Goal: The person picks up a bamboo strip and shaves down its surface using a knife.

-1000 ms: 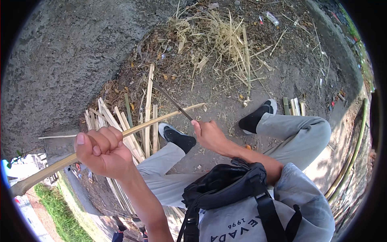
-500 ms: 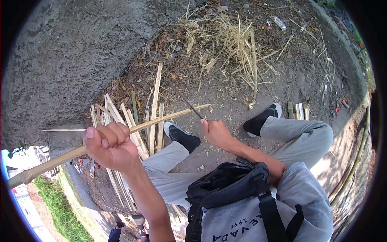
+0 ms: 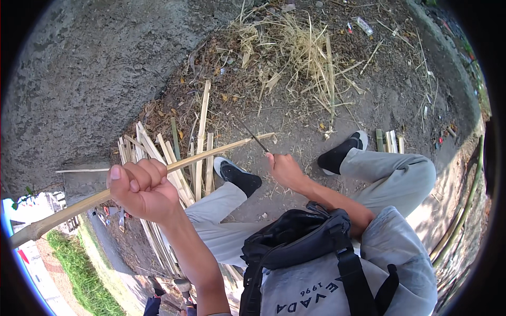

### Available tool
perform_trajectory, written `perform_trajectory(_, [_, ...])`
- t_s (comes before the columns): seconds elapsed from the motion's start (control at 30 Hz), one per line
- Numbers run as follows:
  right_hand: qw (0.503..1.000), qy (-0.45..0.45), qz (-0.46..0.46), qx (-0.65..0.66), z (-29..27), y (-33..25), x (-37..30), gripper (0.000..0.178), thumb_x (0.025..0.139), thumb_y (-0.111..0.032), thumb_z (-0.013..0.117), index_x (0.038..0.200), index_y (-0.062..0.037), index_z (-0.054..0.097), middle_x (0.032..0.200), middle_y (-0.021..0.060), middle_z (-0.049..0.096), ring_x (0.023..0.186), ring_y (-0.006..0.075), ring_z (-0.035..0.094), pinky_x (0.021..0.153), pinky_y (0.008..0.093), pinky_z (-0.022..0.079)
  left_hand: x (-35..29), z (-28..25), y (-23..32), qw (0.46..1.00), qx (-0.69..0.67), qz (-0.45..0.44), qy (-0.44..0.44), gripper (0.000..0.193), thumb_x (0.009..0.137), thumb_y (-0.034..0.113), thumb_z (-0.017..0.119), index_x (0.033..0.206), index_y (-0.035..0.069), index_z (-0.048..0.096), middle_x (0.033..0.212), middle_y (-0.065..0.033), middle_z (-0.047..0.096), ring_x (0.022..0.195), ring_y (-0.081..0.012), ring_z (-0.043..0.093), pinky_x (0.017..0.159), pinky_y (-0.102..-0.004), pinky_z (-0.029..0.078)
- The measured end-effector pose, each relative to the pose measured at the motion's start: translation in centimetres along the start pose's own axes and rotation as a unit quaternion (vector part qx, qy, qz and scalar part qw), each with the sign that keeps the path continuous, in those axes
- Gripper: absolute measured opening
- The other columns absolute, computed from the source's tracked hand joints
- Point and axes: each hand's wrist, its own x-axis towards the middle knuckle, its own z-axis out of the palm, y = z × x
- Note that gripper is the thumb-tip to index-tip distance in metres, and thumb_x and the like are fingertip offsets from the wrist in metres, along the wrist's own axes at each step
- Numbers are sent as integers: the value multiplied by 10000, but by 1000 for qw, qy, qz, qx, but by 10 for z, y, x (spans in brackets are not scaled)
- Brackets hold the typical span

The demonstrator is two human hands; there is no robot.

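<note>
The knife [image 3: 260, 143] has shifted slightly toward the far tip of the bamboo strip [image 3: 211, 154]. The left hand [image 3: 145, 189] clenches the strip; the right hand's [image 3: 287, 171] fingers wrap the knife. Beyond, sticks [image 3: 204, 116] lie beside a shoe [image 3: 240, 177], then dry shavings [image 3: 298, 47].

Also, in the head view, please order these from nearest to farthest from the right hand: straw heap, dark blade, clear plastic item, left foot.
1. Dark blade: in the right hand.
2. Left foot: left of the hand.
3. Straw heap: roughly straight ahead.
4. Clear plastic item: ahead and right.
</note>
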Motion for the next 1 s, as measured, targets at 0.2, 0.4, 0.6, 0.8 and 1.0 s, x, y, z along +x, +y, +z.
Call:
perform_trajectory(0.2, [999, 36, -22, -15, 7, -12, -11, 536, 980, -352, 395, 750, 63, 644, 687, 325, 588, 684, 512, 596, 675, 556, 495, -2, -5, 6, 1000, 12, 6, 8, 431, 895, 195, 482, 552, 164, 223, 434, 33, 196, 362, -84, 133, 366, -267, 122])
perform_trajectory(0.4, [999, -9, -4, -41, -5, 3, 4, 538, 979, -366, 389, 770, 55, 649, 700, 326, 596, 717, 509, 605, 717, 557, 500, 2, -9, 0, 1000, 6, 1, -27, 425, 904, 201, 463, 549, 157, 234, 431, 22, 210, 357, -87, 142, 364, -273, 130])
perform_trajectory(0.6, [997, 33, 7, -71, 11, 15, 1, 549, 981, -370, 382, 765, 55, 653, 703, 335, 592, 729, 528, 595, 724, 557, 498, 5, -5, -1, 1000, -14, -1, -25, 421, 905, 179, 457, 551, 154, 231, 435, 25, 208, 358, -85, 144, 363, -272, 133])
perform_trajectory(0.8, [1000, 7, -3, -26, 7, -11, -11, 559, 987, -356, 370, 748, 65, 648, 719, 346, 592, 753, 526, 598, 739, 559, 496, -1, -4, 4, 999, -8, 2, -39, 414, 903, 170, 455, 555, 151, 231, 432, 27, 200, 359, -80, 142, 361, -271, 124])
perform_trajectory(1.0, [999, -16, 18, -39, 15, 47, 11, 538, 988, -344, 372, 793, 76, 646, 741, 344, 599, 774, 521, 602, 749, 559, 493, 1, -4, -7, 1000, -1, 5, -14, 417, 895, 191, 474, 556, 151, 234, 427, 29, 194, 358, -79, 131, 355, -274, 108])
